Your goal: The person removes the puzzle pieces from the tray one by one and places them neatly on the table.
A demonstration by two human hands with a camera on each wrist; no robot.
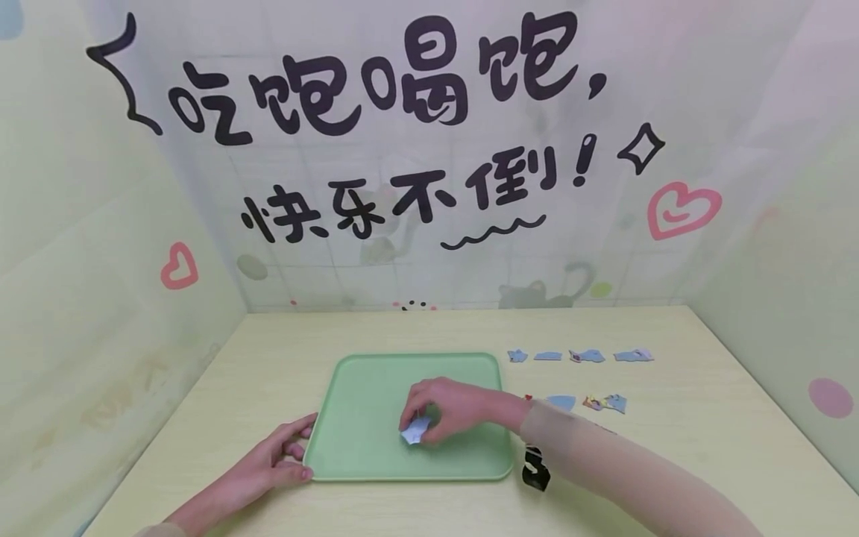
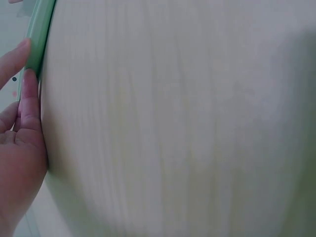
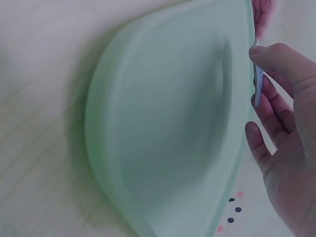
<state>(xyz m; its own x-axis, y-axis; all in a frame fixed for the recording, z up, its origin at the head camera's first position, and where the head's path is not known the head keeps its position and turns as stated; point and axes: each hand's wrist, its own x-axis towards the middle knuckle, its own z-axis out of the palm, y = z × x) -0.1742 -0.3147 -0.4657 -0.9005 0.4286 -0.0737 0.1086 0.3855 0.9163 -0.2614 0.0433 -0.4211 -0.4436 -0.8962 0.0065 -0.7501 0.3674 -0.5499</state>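
My right hand [image 1: 446, 409] is over the green tray [image 1: 362, 388] and pinches a flat, pale-blue jagged piece [image 1: 414, 430] like a jigsaw puzzle piece. From the right wrist, this piece [image 3: 257, 74] appears edge-on between thumb and fingers, so its printed face cannot be made out there. My left hand [image 1: 278, 456] holds the tray's left edge near the front corner. In the left wrist view, the thumb and a finger of that hand [image 2: 22, 143] touch the green rim [image 2: 40, 34].
Right of the tray lie several blue printed pieces in rows, among them a blue piece [image 1: 587, 356] and a multicoloured one [image 1: 607, 403]. A black item [image 1: 535, 470] lies beside the tray's front right corner, partly under my right sleeve [image 1: 604, 455]. Printed cloth walls [image 1: 416, 276] enclose the table.
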